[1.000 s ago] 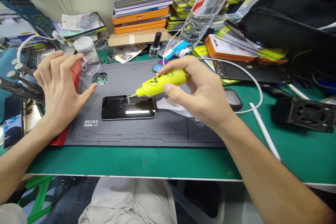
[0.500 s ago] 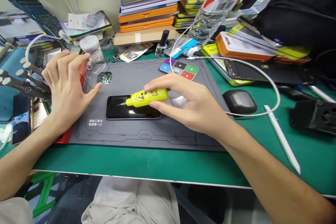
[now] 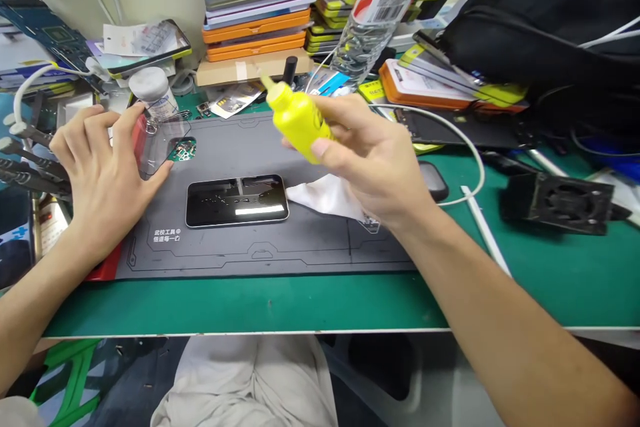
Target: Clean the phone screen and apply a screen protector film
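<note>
My right hand (image 3: 370,153) grips a yellow squeeze bottle (image 3: 303,121) with a thin nozzle, tilted up and to the left above the grey mat (image 3: 240,250). Below it a smartphone (image 3: 237,210) lies face up, drops of liquid scattered on its black screen. On the left, my left hand (image 3: 103,177) pinches a clear screen protector (image 3: 159,147) with a thin dark edge between thumb and index finger. Under and beside my right hand lies a white cloth (image 3: 325,197), touching the phone's right end or very near it.
A white-lidded jar (image 3: 154,93) stands behind my left hand. Stacked orange boxes (image 3: 257,38) and a water bottle (image 3: 365,33) line the back. At right are a black earbud case (image 3: 434,181), a white stylus (image 3: 483,230), a looped white cable (image 3: 480,160) and a small black fan (image 3: 563,203).
My right hand has lifted the bottle off the phone and turned its nozzle upward. More drops show on the screen. The clear sheet in my left hand is now more visible; the view has shifted right.
</note>
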A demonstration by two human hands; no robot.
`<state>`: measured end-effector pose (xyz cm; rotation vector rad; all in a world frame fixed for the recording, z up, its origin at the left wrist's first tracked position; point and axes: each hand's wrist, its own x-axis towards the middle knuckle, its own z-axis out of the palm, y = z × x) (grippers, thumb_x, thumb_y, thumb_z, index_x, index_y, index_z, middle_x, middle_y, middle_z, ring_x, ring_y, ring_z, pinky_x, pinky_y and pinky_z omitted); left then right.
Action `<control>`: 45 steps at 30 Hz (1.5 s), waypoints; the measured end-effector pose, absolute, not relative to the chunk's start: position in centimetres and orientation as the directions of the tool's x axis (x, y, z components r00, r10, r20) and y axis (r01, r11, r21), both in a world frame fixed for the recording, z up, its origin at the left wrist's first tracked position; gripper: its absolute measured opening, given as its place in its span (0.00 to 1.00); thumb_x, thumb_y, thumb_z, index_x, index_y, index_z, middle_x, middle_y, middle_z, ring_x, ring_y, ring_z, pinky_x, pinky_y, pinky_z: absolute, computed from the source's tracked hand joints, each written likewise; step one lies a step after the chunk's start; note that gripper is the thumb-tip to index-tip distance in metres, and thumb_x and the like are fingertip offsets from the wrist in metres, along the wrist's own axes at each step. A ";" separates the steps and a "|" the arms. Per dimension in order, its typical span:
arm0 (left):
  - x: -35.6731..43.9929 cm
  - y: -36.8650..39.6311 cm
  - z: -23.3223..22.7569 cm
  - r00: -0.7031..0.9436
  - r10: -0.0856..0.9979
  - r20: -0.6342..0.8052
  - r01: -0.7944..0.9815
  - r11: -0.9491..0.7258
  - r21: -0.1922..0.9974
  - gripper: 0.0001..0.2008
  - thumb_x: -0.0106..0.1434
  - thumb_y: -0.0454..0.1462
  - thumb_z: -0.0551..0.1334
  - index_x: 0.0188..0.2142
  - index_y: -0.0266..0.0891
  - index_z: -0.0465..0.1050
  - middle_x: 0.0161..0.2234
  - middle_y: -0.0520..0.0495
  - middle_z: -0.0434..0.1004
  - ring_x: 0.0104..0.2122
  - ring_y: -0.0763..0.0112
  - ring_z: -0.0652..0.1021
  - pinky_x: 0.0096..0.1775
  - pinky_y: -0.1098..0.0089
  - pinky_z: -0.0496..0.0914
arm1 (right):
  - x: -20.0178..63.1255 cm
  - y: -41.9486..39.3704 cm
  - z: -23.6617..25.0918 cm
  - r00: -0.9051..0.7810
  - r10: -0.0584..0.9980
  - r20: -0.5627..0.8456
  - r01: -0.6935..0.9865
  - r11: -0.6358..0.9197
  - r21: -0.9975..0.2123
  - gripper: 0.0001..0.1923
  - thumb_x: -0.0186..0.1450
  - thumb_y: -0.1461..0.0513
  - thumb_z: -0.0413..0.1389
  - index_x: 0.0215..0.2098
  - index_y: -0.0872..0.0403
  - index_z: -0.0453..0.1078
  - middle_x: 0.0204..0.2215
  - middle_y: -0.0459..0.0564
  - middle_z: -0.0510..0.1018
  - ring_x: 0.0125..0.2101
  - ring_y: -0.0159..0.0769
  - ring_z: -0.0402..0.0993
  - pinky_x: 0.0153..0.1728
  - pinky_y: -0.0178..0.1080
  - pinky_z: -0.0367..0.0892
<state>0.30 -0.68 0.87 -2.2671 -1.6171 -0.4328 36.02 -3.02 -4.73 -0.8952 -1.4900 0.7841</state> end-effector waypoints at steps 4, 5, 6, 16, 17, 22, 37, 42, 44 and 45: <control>0.2 -0.5 0.7 0.349 0.845 0.404 0.936 -0.336 -0.107 0.50 0.79 0.59 0.68 0.86 0.35 0.55 0.79 0.18 0.62 0.82 0.22 0.59 0.79 0.26 0.51 | 36.5 -2.3 -5.1 0.076 0.903 0.422 0.093 0.415 -0.905 0.23 0.74 0.42 0.72 0.61 0.41 0.82 0.62 0.51 0.85 0.59 0.50 0.86 0.64 0.56 0.85; 0.1 -0.5 0.7 0.359 0.842 0.402 0.932 -0.346 -0.108 0.51 0.78 0.59 0.69 0.87 0.36 0.54 0.79 0.19 0.61 0.82 0.22 0.59 0.79 0.26 0.50 | 36.5 -2.2 -5.3 0.091 0.904 0.418 0.104 0.409 -0.907 0.24 0.73 0.42 0.74 0.61 0.42 0.82 0.62 0.51 0.85 0.59 0.51 0.87 0.63 0.56 0.85; 0.1 -0.5 0.8 0.370 0.839 0.400 0.928 -0.357 -0.109 0.52 0.77 0.60 0.69 0.87 0.37 0.53 0.80 0.19 0.61 0.82 0.22 0.58 0.79 0.26 0.50 | 36.4 -2.1 -5.5 0.097 0.903 0.418 0.112 0.408 -0.906 0.26 0.72 0.42 0.75 0.62 0.43 0.82 0.63 0.51 0.85 0.60 0.51 0.87 0.63 0.56 0.86; 0.2 -0.4 1.0 0.398 0.798 0.453 0.908 -0.412 -0.074 0.43 0.81 0.59 0.66 0.84 0.38 0.63 0.78 0.24 0.66 0.81 0.25 0.62 0.79 0.29 0.52 | 36.1 -1.6 -6.9 0.091 0.879 0.468 0.202 0.444 -0.873 0.31 0.76 0.46 0.71 0.74 0.40 0.73 0.66 0.53 0.83 0.61 0.51 0.86 0.64 0.58 0.86; 0.2 -0.4 1.1 0.399 0.789 0.467 0.906 -0.418 -0.068 0.40 0.82 0.57 0.65 0.83 0.38 0.65 0.77 0.25 0.68 0.81 0.26 0.63 0.79 0.29 0.53 | 36.0 -1.6 -7.1 0.096 0.875 0.475 0.223 0.446 -0.867 0.34 0.75 0.48 0.72 0.75 0.39 0.71 0.67 0.54 0.82 0.61 0.50 0.86 0.64 0.57 0.86; 0.2 -0.2 1.2 0.502 0.710 0.494 0.838 -0.539 -0.077 0.26 0.85 0.49 0.63 0.75 0.39 0.75 0.69 0.27 0.78 0.76 0.31 0.72 0.74 0.30 0.62 | 35.6 -1.8 -7.2 0.047 0.894 0.446 0.247 0.422 -0.872 0.26 0.73 0.55 0.70 0.67 0.43 0.72 0.67 0.54 0.77 0.61 0.50 0.85 0.67 0.58 0.84; -0.5 0.7 -0.3 0.873 0.441 0.208 0.460 -0.886 -0.053 0.43 0.82 0.67 0.60 0.80 0.42 0.67 0.64 0.29 0.83 0.67 0.36 0.79 0.68 0.41 0.67 | 36.7 -1.7 -7.4 0.006 0.881 0.472 0.333 0.444 -0.832 0.40 0.69 0.58 0.72 0.76 0.42 0.66 0.65 0.55 0.82 0.63 0.54 0.86 0.71 0.66 0.80; -0.6 0.9 -0.7 0.882 0.405 0.240 0.425 -0.905 -0.035 0.40 0.84 0.65 0.58 0.79 0.41 0.67 0.64 0.31 0.84 0.65 0.40 0.80 0.66 0.46 0.68 | 36.8 -3.8 -4.6 0.054 0.778 0.626 0.522 0.512 -0.682 0.39 0.75 0.57 0.70 0.81 0.40 0.66 0.74 0.58 0.76 0.74 0.57 0.75 0.71 0.64 0.78; -0.7 0.9 -1.0 0.876 0.410 0.255 0.427 -0.904 -0.010 0.40 0.84 0.65 0.59 0.78 0.40 0.68 0.64 0.31 0.84 0.65 0.41 0.79 0.66 0.48 0.67 | 36.6 -6.1 -3.0 0.083 0.697 0.712 0.642 0.509 -0.573 0.23 0.80 0.58 0.65 0.71 0.43 0.75 0.66 0.58 0.82 0.67 0.55 0.81 0.63 0.58 0.82; -0.8 0.9 -1.1 0.874 0.412 0.258 0.426 -0.905 0.001 0.41 0.83 0.66 0.59 0.78 0.39 0.68 0.64 0.32 0.84 0.66 0.41 0.79 0.67 0.48 0.67 | 36.4 -7.4 -2.6 0.066 0.684 0.727 0.707 0.482 -0.518 0.14 0.82 0.59 0.63 0.64 0.44 0.79 0.58 0.56 0.85 0.59 0.53 0.85 0.58 0.55 0.83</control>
